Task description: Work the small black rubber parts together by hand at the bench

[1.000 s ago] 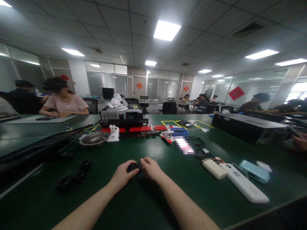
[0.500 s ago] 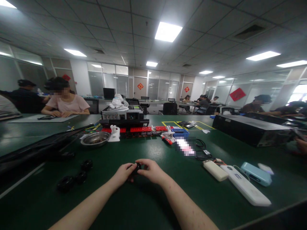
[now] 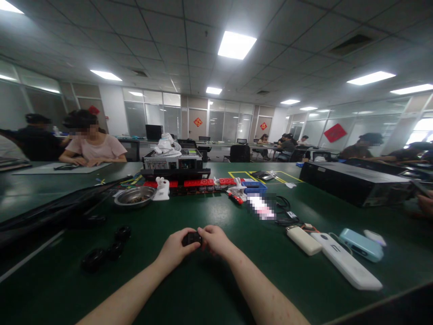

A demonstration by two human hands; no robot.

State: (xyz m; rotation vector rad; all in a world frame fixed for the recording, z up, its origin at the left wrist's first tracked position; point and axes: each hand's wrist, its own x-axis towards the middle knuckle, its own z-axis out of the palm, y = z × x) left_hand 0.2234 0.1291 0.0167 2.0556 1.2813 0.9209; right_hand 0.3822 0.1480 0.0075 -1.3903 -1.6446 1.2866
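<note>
A small black part [image 3: 192, 238] is held just above the table in front of me. My left hand [image 3: 176, 248] is closed round its left side, thumb along the near face. The fingers of my right hand [image 3: 215, 240] pinch its right end. Its far side and underside are hidden by my fingers, and its exact kind does not show. To the left on the green table lie several glossy black rounded pieces [image 3: 93, 260], which look like rings or coils.
A metal bowl [image 3: 134, 197] with small parts, a white stand [image 3: 162, 188], a red strip [image 3: 203, 182] and a blue tray [image 3: 254, 188] stand ahead. Power banks [image 3: 345, 262] and a black case [image 3: 355, 183] are right. A co-worker [image 3: 96, 146] sits far left.
The black part has been turned in my hands and now shows a flatter face. My left thumb has shifted to its near side, and my right fingers have moved slightly right.
</note>
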